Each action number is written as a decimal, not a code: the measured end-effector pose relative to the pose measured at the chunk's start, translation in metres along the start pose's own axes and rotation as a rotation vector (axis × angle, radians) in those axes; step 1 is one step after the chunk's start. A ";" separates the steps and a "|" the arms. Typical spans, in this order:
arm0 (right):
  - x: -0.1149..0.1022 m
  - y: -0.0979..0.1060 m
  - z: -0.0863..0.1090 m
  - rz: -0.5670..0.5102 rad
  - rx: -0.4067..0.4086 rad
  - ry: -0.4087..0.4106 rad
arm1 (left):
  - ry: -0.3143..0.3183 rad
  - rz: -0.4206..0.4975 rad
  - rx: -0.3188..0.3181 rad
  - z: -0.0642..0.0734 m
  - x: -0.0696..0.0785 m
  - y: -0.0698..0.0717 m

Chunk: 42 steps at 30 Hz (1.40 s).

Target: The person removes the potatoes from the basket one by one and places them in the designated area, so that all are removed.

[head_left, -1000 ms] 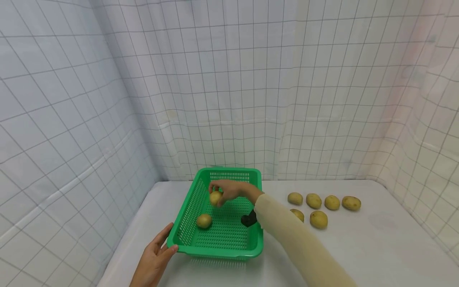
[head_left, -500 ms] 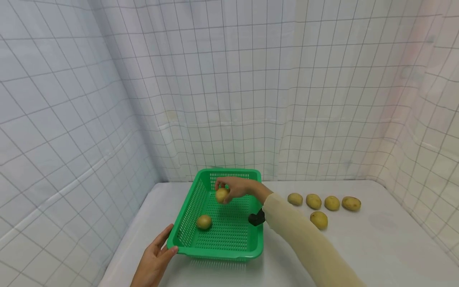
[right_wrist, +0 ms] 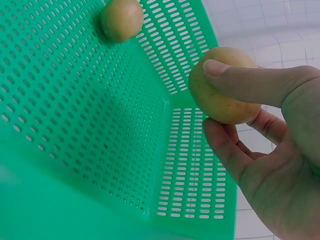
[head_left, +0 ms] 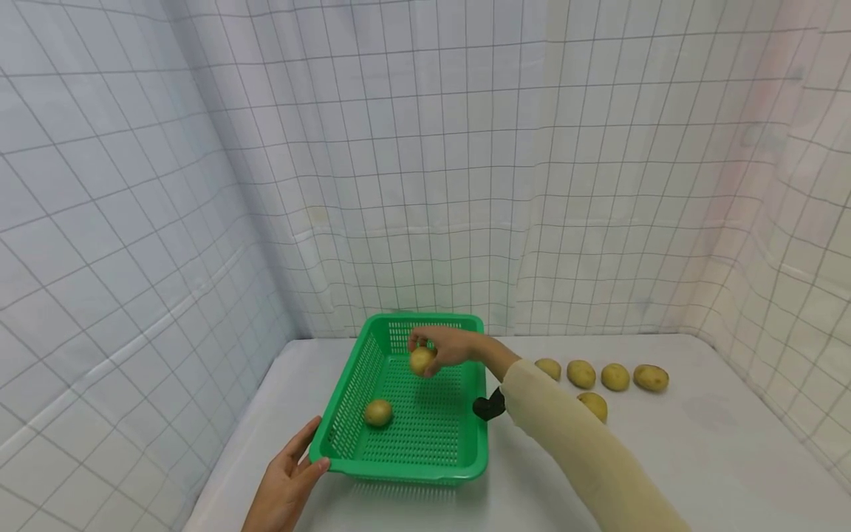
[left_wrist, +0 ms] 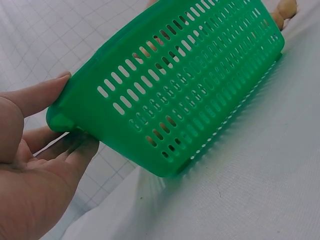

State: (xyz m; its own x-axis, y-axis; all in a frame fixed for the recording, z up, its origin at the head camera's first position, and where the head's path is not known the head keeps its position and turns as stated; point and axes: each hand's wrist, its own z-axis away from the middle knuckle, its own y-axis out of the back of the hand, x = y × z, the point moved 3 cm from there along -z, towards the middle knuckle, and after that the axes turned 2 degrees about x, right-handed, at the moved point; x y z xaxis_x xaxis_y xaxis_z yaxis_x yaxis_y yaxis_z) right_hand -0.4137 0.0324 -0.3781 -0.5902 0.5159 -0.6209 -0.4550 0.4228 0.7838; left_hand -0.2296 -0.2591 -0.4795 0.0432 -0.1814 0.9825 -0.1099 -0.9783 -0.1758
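A green slotted plastic basket (head_left: 425, 471) stands on the white table. My left hand (head_left: 282, 476) grips its near left corner; in the left wrist view the thumb (left_wrist: 42, 95) lies over the rim (left_wrist: 82, 75) with the fingers underneath. Over the back part of the basket, my right hand (head_left: 447, 347) holds a yellow potato (head_left: 422, 361) between thumb and fingers. The right wrist view shows the thumb pressed on this potato (right_wrist: 220, 92), raised above the basket floor. A second potato (head_left: 378, 413) lies on the floor at the basket's left side.
Right of the basket, several potatoes (head_left: 615, 377) lie in a row on the table (head_left: 691, 443), and another potato (head_left: 594, 406) sits nearer, partly behind my right sleeve (head_left: 572, 436). A black object (head_left: 490, 405) is at my right wrist. Grid-patterned white curtains (head_left: 425, 185) enclose the table.
My right hand has moved right and slightly back within the basket, carrying its potato away from the left wall. The left hand and the other basket potato have stayed in place.
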 end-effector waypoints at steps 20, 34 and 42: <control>0.014 0.013 0.032 -0.062 0.021 0.010 | -0.011 0.025 -0.019 0.002 0.001 0.000; 0.023 0.029 0.060 -0.070 0.047 -0.035 | -0.012 0.033 -0.029 -0.001 0.001 -0.002; 0.036 0.031 0.072 -0.074 0.061 -0.023 | -0.014 0.016 -0.017 0.002 0.002 -0.001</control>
State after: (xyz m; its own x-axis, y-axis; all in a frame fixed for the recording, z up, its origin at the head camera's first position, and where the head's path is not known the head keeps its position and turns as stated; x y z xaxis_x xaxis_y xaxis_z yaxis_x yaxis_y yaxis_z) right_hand -0.4009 0.1178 -0.3769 -0.5411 0.4982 -0.6775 -0.4549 0.5042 0.7341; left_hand -0.2279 -0.2589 -0.4778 0.0552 -0.1990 0.9785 -0.1277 -0.9733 -0.1907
